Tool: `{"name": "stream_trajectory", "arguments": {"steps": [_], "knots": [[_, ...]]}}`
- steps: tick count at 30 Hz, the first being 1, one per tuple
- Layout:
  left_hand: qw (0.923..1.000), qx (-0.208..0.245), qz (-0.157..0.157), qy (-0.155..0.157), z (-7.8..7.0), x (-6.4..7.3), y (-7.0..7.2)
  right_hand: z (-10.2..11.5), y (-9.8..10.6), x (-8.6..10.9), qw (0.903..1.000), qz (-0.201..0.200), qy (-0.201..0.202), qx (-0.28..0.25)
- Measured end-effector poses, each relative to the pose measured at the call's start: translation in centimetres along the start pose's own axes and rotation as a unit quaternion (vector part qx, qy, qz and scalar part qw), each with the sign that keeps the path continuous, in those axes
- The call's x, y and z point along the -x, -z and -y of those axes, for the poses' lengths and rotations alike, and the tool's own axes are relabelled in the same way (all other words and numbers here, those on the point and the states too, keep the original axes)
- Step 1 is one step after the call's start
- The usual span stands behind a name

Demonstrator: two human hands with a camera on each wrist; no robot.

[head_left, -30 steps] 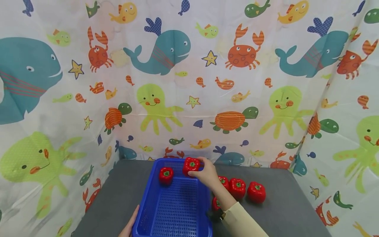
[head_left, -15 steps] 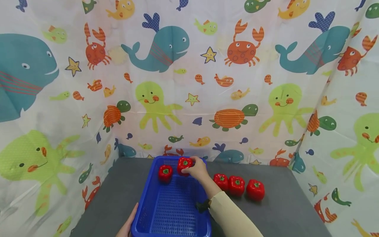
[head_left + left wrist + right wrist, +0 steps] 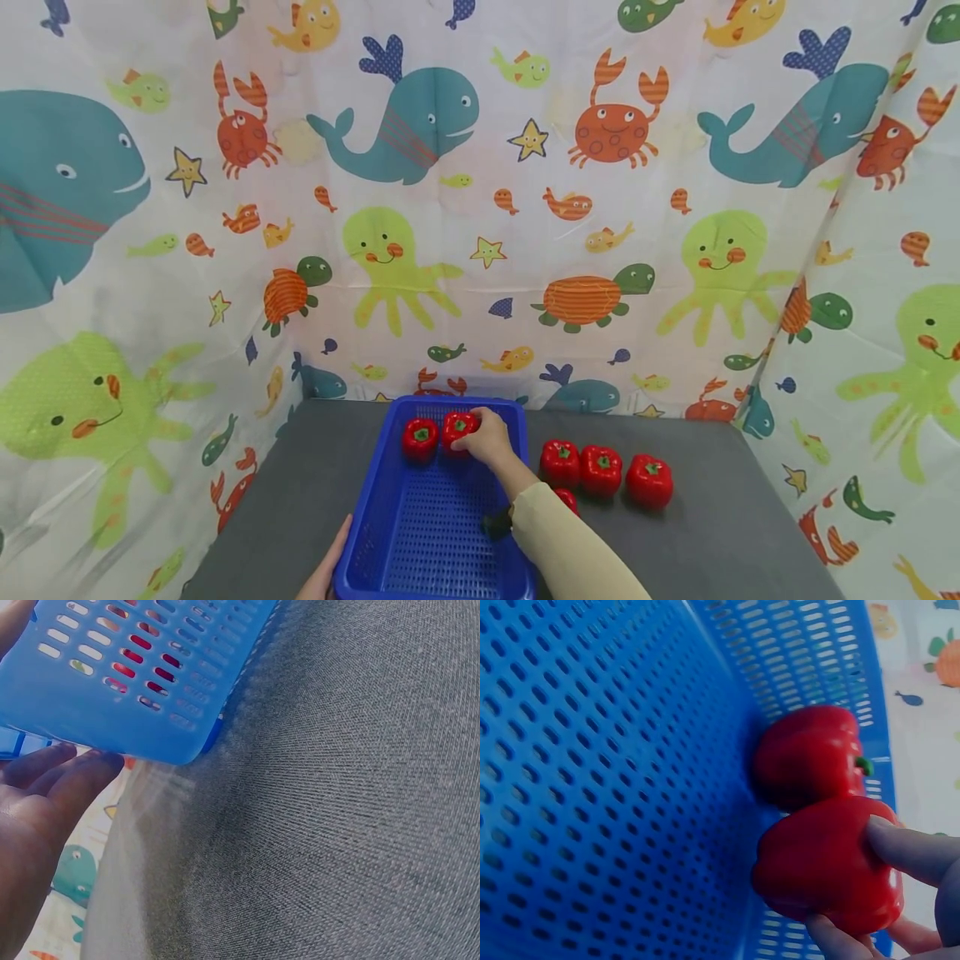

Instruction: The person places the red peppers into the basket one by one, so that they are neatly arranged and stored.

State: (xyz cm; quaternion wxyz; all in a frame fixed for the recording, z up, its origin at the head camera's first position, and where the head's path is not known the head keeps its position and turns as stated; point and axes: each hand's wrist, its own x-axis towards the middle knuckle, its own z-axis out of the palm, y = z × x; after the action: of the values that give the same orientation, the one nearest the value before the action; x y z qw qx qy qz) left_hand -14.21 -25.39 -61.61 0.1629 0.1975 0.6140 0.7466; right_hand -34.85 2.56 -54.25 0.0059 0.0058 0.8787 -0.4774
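My right hand grips a red bell pepper inside the far end of the blue slotted basket. In the right wrist view, thumb and fingers pinch this held bell pepper from both sides, green stem out of sight. Beside it, another red bell pepper sits by the basket's end wall, the two overlapping in this view. At the basket's left side lies my left hand, partly cut off by the frame. The left wrist view shows its extended fingers against the basket's outer edge.
Right of the basket, several red bell peppers stand on the dark grey table. One bell pepper is mostly hidden by the right sleeve. A sea-animal-printed curtain borders the table behind and at both sides.
My right hand has carried the gripped bell pepper left and lowered it beside the other one in the basket. The left hand stays at the basket's side.
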Motion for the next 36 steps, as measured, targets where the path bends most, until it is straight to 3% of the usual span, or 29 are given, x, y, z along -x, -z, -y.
{"name": "stream_trajectory", "arguments": {"steps": [9,19,26,36], "knots": [[0.9988,0.027,-0.013,0.04,-0.3,0.1,-0.4,-0.6,-1.2,-0.7,0.9998,-0.014,-0.016,0.002],[0.9989,0.021,-0.015,0.041,-0.3,0.2,-0.2,-0.1,-1.0,-0.4,0.9997,0.003,-0.016,0.016],[0.999,0.021,-0.007,0.039,-0.2,0.3,-0.2,1.0,1.7,1.3,0.9989,0.037,0.027,0.007],[0.9988,0.017,-0.012,0.044,-0.1,0.5,-0.3,1.1,7.1,7.1,0.9923,0.055,0.069,-0.086]]}}
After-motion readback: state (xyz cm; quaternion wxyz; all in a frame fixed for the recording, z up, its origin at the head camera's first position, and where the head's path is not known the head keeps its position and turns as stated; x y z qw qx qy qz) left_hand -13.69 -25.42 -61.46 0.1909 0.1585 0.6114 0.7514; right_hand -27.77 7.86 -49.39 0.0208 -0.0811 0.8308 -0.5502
